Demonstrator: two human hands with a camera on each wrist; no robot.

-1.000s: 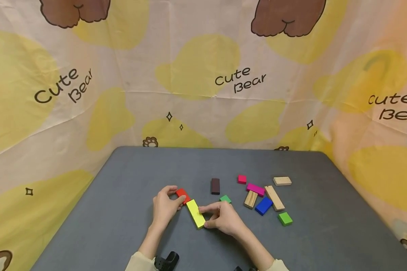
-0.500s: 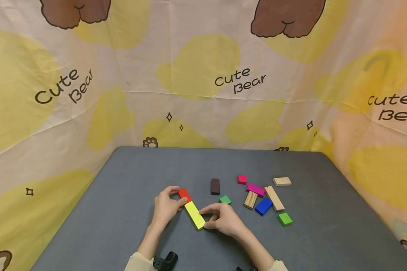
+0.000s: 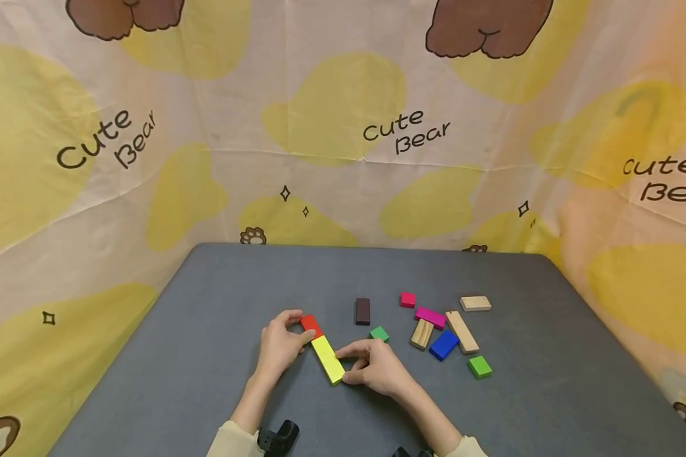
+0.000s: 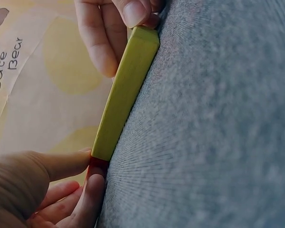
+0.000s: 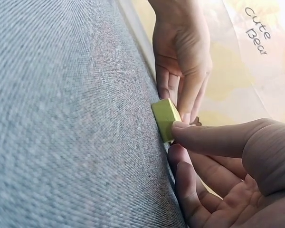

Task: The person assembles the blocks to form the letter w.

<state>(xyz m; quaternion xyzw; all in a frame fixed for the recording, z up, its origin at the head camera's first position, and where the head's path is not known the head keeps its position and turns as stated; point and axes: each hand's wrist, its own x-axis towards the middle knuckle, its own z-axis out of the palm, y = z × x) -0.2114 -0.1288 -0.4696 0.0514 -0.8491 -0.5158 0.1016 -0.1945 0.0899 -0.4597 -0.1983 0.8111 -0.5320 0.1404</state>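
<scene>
A yellow rectangular block (image 3: 328,360) lies on the table, its far end against a red block (image 3: 311,324), so the two make one slanting row. My left hand (image 3: 280,344) pinches the red block between thumb and fingers, the thumb reaching the joint with the yellow one. Most of the red block is covered by fingers in the left wrist view, where the yellow block (image 4: 123,95) shows its long side. At the yellow block's near end and right side, my right hand (image 3: 380,369) holds it with thumb and bent fingers; the right wrist view shows the thumb on its end.
Behind the right hand is a green block (image 3: 380,334), partly covered, with a dark brown block (image 3: 363,311) farther back. Several blocks lie to the right, among them a blue one (image 3: 444,345), a magenta one (image 3: 430,317) and a light green one (image 3: 480,367).
The red block, in my left hand, has shifted slightly right and lined up with the yellow block's far end. My right hand has stayed nearly still at the yellow block.
</scene>
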